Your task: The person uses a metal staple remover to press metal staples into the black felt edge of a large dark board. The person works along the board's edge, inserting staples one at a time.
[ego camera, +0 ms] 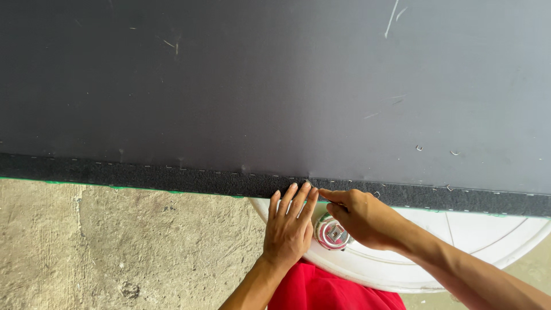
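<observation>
Head view, the only one. Your left hand (288, 225) lies flat and released, fingers together and stretched out, fingertips (302, 189) pressing on the dark felt strip (172, 179) that runs along the near edge of the big dark panel (275, 80). It grips nothing, just holds the strip down.

Your right hand (359, 216) comes in from the right, just beside the left, nearly touching it. Fingers are pinched together at the strip's lower edge; whether they hold anything small between them you cannot tell from here, too fine to see.

The strip is fixed along its top by a row of small metal staples (143, 166), running the whole width of the panel, left edge to right edge. A thin green edge (120, 187) peeks out under the strip on the left stretch.

The panel surface is matte, with a few light scratches (392, 17) near the top and a couple of loose staples (419, 148) lying on it at right.

Under your hands sits a white round object (459, 241), partly covered by the panel, with a round metal-and-red part (333, 232) showing between your two hands. Red cloth (327, 290) at the bottom centre, near your left wrist. Bare concrete floor (115, 247) to the left.
</observation>
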